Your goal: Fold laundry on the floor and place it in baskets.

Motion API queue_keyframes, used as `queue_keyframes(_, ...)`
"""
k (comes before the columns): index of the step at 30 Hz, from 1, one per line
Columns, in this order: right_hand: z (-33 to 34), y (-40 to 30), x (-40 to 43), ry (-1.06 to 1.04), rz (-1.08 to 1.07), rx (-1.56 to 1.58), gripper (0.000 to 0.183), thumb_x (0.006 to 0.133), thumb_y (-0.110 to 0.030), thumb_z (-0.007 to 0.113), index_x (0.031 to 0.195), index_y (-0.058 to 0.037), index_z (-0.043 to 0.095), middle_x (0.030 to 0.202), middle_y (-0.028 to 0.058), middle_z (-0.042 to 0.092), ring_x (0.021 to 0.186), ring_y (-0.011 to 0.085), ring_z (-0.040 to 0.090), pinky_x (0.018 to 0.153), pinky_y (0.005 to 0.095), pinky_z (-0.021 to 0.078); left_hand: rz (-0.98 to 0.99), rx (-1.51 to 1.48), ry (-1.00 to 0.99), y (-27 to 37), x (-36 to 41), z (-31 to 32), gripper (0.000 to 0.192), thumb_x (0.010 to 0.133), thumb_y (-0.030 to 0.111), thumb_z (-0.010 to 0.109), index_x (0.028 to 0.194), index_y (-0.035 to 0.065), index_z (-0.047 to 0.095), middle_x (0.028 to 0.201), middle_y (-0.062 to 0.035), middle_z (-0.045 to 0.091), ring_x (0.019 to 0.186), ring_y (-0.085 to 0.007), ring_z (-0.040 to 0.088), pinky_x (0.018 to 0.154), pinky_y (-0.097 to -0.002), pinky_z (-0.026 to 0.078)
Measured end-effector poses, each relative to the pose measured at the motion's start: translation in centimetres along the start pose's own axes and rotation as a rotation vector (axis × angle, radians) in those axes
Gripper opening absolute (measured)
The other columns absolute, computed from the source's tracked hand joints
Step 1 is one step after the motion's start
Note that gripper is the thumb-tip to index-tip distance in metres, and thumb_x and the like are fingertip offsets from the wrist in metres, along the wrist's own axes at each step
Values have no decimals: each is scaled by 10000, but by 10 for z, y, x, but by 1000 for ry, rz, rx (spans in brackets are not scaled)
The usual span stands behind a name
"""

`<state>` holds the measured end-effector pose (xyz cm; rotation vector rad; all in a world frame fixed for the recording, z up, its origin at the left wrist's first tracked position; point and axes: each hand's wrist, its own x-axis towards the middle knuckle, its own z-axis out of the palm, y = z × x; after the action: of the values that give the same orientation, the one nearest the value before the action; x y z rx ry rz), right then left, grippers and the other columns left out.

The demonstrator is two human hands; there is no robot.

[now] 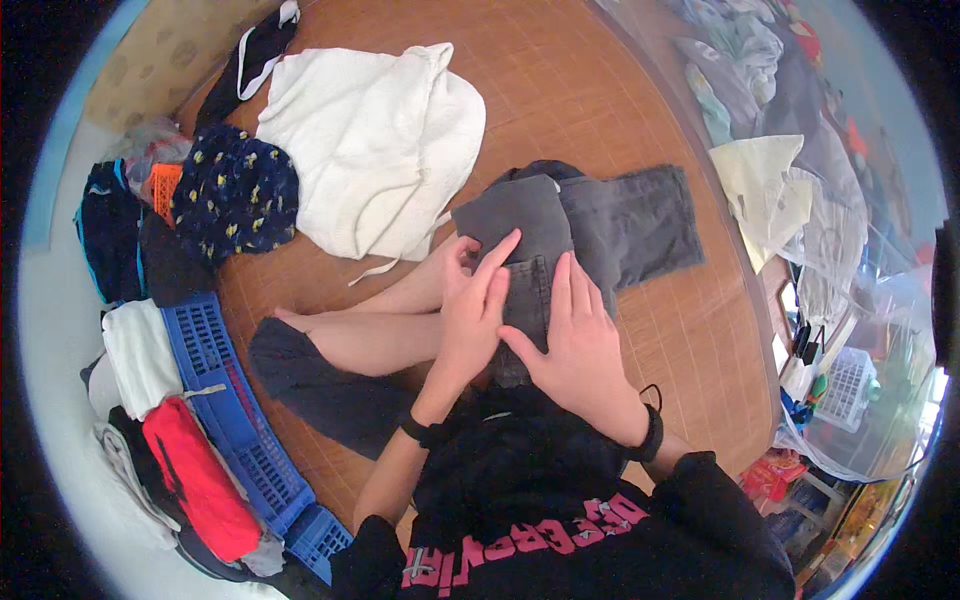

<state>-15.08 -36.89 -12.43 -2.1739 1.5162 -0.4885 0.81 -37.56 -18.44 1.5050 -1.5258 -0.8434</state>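
Dark grey trousers [634,225] lie partly folded over my lap, one stretch reaching right across the brown floor mat. My left hand [480,307] rests on the left edge of the folded part, with its index finger laid on the cloth and the other fingers bent. Flat on the right side of the same fold lies my right hand [574,345], its fingers together and its thumb spread toward the left hand. Between the hands a pocket with stitched edges shows. A white knitted garment [375,150] with a drawstring is spread beyond my legs.
At the left stands a blue plastic basket [251,450] with a red garment [199,480] and a folded white cloth [142,360] beside it. A dark patterned cloth [236,195] lies farther up. Clear plastic sheeting and a cream cloth [765,195] are at the right.
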Motion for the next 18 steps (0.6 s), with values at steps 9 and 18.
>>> queue_keyframes(9,-6,62,15,-57,25,348,763,799,-235,777,1390,100,429,1358,276,506,1251,427,494,1061,431,411,-660,-651,42,-37,-19,-2,642,934,243,688,1431,3,358,1265,-114,525,1065,-209,585,900,-330,502)
queue_keyframes(18,-21,115,9,91,125,549,501,807,-124,761,1253,16,581,1223,146,598,1141,270,584,944,360,467,-387,-677,-198,9,-22,26,891,829,258,803,1478,-28,263,1453,-160,410,1358,-247,386,1107,-381,348)
